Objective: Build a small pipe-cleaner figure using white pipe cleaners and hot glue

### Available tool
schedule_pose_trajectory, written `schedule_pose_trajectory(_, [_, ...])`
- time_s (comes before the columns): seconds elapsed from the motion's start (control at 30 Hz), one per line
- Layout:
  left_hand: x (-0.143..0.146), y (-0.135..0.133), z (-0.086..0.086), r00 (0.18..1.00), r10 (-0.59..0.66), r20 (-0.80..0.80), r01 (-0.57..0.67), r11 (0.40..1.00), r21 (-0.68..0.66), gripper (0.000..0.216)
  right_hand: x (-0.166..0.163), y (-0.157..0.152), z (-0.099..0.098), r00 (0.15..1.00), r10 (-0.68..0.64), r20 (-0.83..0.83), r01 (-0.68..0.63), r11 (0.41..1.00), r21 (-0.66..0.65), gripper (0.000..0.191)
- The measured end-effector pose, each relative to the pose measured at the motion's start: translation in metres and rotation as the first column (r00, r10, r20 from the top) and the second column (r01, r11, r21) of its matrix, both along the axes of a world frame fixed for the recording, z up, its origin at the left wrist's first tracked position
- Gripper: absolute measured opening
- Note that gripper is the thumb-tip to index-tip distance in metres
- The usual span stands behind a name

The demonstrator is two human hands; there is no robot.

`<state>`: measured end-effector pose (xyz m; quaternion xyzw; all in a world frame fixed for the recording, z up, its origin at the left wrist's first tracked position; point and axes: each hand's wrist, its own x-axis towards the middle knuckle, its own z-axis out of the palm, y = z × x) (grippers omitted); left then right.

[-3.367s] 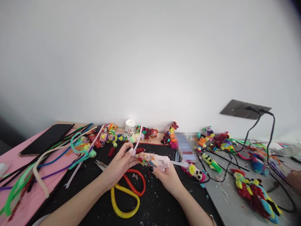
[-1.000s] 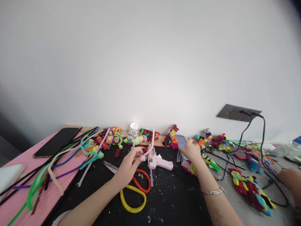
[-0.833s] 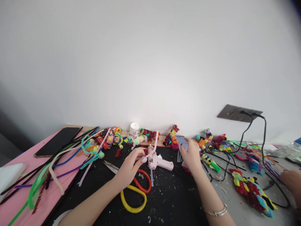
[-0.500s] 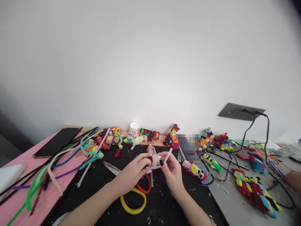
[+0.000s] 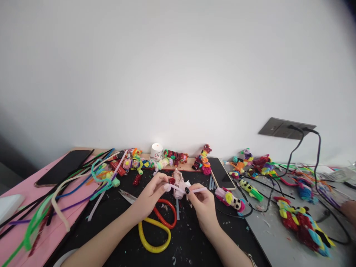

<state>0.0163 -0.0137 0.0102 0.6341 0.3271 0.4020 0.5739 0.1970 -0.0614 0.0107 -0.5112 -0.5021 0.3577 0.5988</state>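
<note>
My left hand [image 5: 151, 194] and my right hand [image 5: 201, 205] meet over the black mat [image 5: 194, 237]. Both pinch a pale pink pipe cleaner [image 5: 198, 190], stretched between them, with a small red glittery piece [image 5: 171, 181] at the left fingertips. Just behind the fingers the pink glue gun [image 5: 178, 181] rests on the mat, partly hidden by them. Scissors with a red and a yellow handle [image 5: 155, 231] lie under my left wrist.
Loose pipe cleaners [image 5: 69, 185] sprawl over the pink sheet beside a dark phone [image 5: 62, 168]. Finished colourful figures [image 5: 203, 161] and a small white candle [image 5: 156, 151] line the wall. Another phone [image 5: 221, 174], cables [image 5: 317, 163], more figures [image 5: 300, 226] and another person's hand [image 5: 349, 211] sit right.
My right hand put the glue gun down, touched the phone at the right, then came back and pinched the pink pipe cleaner. My left hand kept its grip throughout.
</note>
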Motion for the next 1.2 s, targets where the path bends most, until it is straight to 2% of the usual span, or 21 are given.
schedule_pose_trajectory(0.27, [0.006, -0.002, 0.0, 0.94, 0.028, 0.339, 0.058, 0.968, -0.243, 0.017, -0.002, -0.006, -0.002, 0.988, 0.122, 0.089, -0.122, 0.992, -0.006, 0.013])
schedule_pose_trajectory(0.47, [0.009, -0.005, 0.003, 0.889, 0.088, 0.449, 0.096, 0.924, -0.371, 0.016, -0.008, -0.009, -0.007, 0.974, 0.19, 0.123, -0.189, 0.982, -0.015, 0.012])
schedule_pose_trajectory(0.83, [0.013, -0.011, 0.006, 0.865, 0.113, 0.489, 0.138, 0.884, -0.448, 0.027, -0.011, -0.012, -0.008, 0.872, 0.183, 0.455, -0.261, 0.958, 0.115, 0.02])
schedule_pose_trajectory(1.2, [0.019, -0.019, 0.004, 0.843, 0.099, 0.529, 0.181, 0.874, -0.45, 0.021, -0.013, -0.011, -0.01, 0.811, 0.159, 0.563, -0.346, 0.906, 0.243, 0.02])
